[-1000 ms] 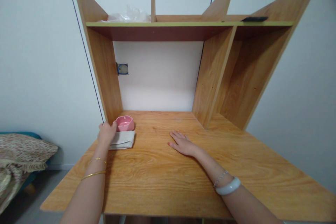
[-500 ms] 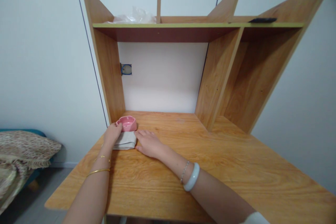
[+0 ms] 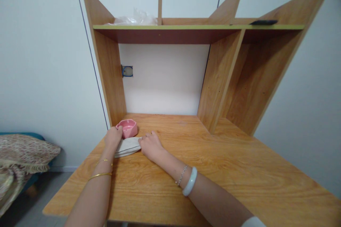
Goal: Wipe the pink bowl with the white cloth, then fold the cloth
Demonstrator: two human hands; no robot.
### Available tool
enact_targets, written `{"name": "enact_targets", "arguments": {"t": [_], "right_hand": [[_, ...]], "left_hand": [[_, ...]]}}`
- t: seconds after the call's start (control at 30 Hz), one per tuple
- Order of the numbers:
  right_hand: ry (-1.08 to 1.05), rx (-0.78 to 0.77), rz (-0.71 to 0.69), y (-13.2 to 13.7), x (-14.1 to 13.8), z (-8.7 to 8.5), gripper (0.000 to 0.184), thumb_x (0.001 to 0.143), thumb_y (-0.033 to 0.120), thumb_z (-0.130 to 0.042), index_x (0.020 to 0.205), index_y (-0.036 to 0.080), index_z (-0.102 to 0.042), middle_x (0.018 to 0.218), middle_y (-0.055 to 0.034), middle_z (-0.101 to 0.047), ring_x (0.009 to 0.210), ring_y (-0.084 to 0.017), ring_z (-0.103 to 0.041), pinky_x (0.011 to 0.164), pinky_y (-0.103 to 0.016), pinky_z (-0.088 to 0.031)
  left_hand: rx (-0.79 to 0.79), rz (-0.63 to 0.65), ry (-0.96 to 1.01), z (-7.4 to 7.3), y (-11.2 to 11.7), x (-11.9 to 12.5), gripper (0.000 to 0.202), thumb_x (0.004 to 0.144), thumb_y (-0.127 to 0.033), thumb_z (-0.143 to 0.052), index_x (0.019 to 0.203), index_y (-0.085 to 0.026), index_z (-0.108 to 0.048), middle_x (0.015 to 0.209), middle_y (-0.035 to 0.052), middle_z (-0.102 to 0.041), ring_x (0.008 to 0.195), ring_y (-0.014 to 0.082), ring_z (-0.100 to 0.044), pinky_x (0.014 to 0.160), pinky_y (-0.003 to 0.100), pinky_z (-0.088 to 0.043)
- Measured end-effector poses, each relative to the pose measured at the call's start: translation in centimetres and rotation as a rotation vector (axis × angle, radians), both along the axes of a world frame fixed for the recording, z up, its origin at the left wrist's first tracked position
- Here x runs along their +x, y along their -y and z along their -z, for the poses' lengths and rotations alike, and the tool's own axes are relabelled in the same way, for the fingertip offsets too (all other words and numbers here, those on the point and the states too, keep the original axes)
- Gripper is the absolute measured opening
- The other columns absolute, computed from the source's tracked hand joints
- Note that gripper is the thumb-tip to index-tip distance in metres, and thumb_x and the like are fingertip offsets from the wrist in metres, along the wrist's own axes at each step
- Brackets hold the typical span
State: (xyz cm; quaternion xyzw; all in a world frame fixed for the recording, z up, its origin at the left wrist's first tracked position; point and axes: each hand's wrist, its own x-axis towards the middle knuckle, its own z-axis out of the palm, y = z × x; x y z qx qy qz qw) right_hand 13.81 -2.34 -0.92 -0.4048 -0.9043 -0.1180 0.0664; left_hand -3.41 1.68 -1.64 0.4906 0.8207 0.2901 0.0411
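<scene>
A folded beige cloth [image 3: 128, 146] lies at the back left of the wooden desk [image 3: 202, 170], just in front of a small pink bowl [image 3: 128, 128]. My left hand [image 3: 113, 138] grips the cloth's left end, fingers curled, and touches the bowl's side. My right hand [image 3: 150, 145] pinches the cloth's right end, fingers closed on it. The cloth sags a little between the two hands.
The desk carries a wooden hutch [image 3: 221, 74] with an upright divider and a top shelf. On that shelf lie a crumpled clear plastic bag [image 3: 135, 17] and a dark flat object [image 3: 263, 22]. A patterned blanket [image 3: 23, 152] lies on a seat at the lower left.
My right hand slid left across the desk from its middle to the cloth and closed on its right end. The left hand stayed at the cloth's left end.
</scene>
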Motion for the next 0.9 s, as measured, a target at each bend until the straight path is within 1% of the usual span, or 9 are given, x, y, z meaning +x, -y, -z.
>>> {"name": "enact_targets", "arguments": {"t": [0.1, 0.17, 0.3, 0.37, 0.47, 0.57, 0.67, 0.8, 0.9], "right_hand": [[0.014, -0.054, 0.163, -0.1, 2.5, -0.3, 0.022, 0.080, 0.014, -0.042, 0.092, 0.017, -0.061, 0.097, -0.0092, -0.064, 0.094, -0.018, -0.054, 0.084, -0.035, -0.031], [0.014, -0.063, 0.255, -0.4, 4.8, -0.5, 0.026, 0.081, 0.011, -0.038, 0.091, 0.017, -0.061, 0.096, -0.0100, -0.064, 0.095, -0.019, -0.054, 0.082, -0.035, -0.031], [0.004, -0.081, 0.523, -1.5, 10.6, -0.7, 0.030, 0.081, 0.006, -0.034, 0.091, 0.014, -0.061, 0.093, -0.0158, -0.064, 0.091, -0.023, -0.056, 0.078, -0.038, -0.032], [-0.009, -0.094, 0.639, -2.0, 13.5, -0.8, 0.032, 0.081, 0.005, -0.032, 0.092, 0.013, -0.061, 0.093, -0.0172, -0.064, 0.090, -0.025, -0.057, 0.075, -0.039, -0.033], [-0.030, -0.109, 0.740, -2.3, 17.0, -0.7, 0.033, 0.079, 0.004, -0.032, 0.092, 0.015, -0.060, 0.094, -0.0174, -0.063, 0.091, -0.026, -0.056, 0.075, -0.041, -0.032], [-0.052, -0.123, 0.754, -2.1, 18.6, -0.4, 0.030, 0.076, 0.006, -0.036, 0.094, 0.015, -0.058, 0.098, -0.0172, -0.061, 0.098, -0.029, -0.052, 0.076, -0.043, -0.031], [-0.068, -0.133, 0.711, -1.7, 18.7, 0.0, 0.031, 0.070, 0.011, -0.046, 0.100, 0.015, -0.055, 0.108, -0.0151, -0.056, 0.106, -0.029, -0.044, 0.085, -0.046, -0.025], [-0.131, -0.177, 0.572, -1.3, 18.1, 0.2, 0.048, 0.061, 0.021, -0.057, 0.108, 0.016, -0.049, 0.113, -0.0122, -0.052, 0.109, -0.027, -0.039, 0.093, -0.049, -0.015], [-0.186, -0.210, 0.457, -1.3, 18.1, 0.2, 0.049, 0.061, 0.026, -0.057, 0.109, 0.018, -0.050, 0.112, -0.0096, -0.053, 0.108, -0.026, -0.039, 0.093, -0.047, -0.017]], "left_hand": [[0.001, -0.006, 0.016, -0.1, 0.1, 0.1, 0.044, 0.077, -0.029, -0.031, 0.085, -0.003, -0.065, 0.089, 0.0237, -0.064, 0.087, 0.0334, -0.059, 0.067, 0.035, -0.044], [0.000, -0.001, 0.029, -0.2, 0.1, 0.1, 0.043, 0.076, -0.029, -0.032, 0.083, -0.002, -0.065, 0.086, 0.0242, -0.064, 0.086, 0.0335, -0.060, 0.066, 0.035, -0.044], [0.012, 0.030, 0.051, -0.5, 0.2, 0.4, 0.039, 0.075, -0.027, -0.034, 0.078, -0.005, -0.066, 0.077, 0.0216, -0.066, 0.084, 0.0316, -0.061, 0.065, 0.033, -0.045], [0.025, 0.055, 0.065, -0.6, 0.3, 0.8, 0.036, 0.075, -0.026, -0.035, 0.075, -0.007, -0.066, 0.073, 0.0194, -0.066, 0.082, 0.0304, -0.061, 0.064, 0.032, -0.045], [0.035, 0.123, 0.103, -0.7, 0.4, 1.7, 0.034, 0.075, -0.025, -0.036, 0.068, -0.010, -0.065, 0.064, 0.0158, -0.065, 0.077, 0.0281, -0.062, 0.063, 0.029, -0.045], [0.029, 0.206, 0.162, -0.7, 0.4, 3.0, 0.031, 0.076, -0.023, -0.037, 0.064, -0.011, -0.063, 0.057, 0.0131, -0.064, 0.071, 0.0256, -0.064, 0.061, 0.027, -0.045], [-0.003, 0.299, 0.246, -0.6, 0.5, 4.7, 0.030, 0.077, -0.022, -0.036, 0.068, -0.011, -0.062, 0.053, 0.0098, -0.063, 0.063, 0.0225, -0.064, 0.055, 0.025, -0.046], [-0.059, 0.455, 0.382, -0.1, 0.9, 7.3, 0.031, 0.080, -0.023, -0.031, 0.075, -0.010, -0.059, 0.046, 0.0045, -0.061, 0.050, 0.0182, -0.063, 0.047, 0.023, -0.046], [-0.075, 0.546, 0.454, 0.5, 1.2, 8.9, 0.031, 0.082, -0.023, -0.029, 0.079, -0.009, -0.057, 0.042, 0.0024, -0.058, 0.047, 0.0172, -0.062, 0.044, 0.022, -0.046]]}}
